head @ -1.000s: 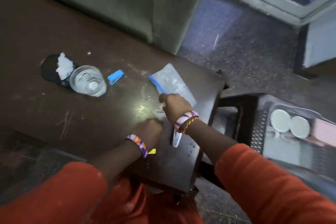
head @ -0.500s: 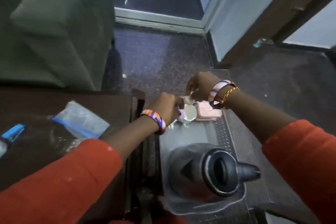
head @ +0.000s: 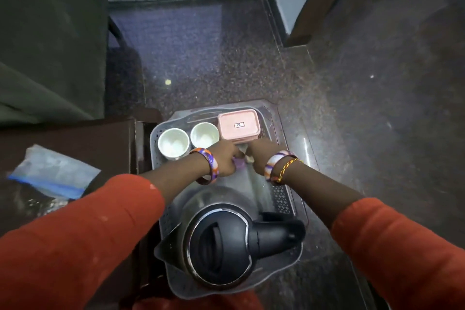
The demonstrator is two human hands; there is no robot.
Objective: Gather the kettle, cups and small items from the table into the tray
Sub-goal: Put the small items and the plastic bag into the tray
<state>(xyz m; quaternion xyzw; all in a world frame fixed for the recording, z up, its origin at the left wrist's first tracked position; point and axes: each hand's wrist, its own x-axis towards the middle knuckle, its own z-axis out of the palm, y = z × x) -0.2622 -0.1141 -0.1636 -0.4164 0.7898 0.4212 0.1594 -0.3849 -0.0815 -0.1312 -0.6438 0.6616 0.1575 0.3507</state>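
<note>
Where the tray's [head: 283, 199] near end sits, the kettle [head: 224, 244] fills it almost rim to rim. Beyond, over the bare middle, the left hand [head: 224, 158] pinches a small purple item [head: 240, 163], and the right hand [head: 259, 156] is curled beside it, touching something pale; its grip I cannot tell. Two cups [head: 173, 143] and a pink box [head: 238, 125] line the far rim. Left, a bag [head: 54, 173] lies on the table [head: 83, 138].

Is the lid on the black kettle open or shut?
Shut. The black kettle in the clear plastic tray shows its lid lying flat inside the rim.
</note>
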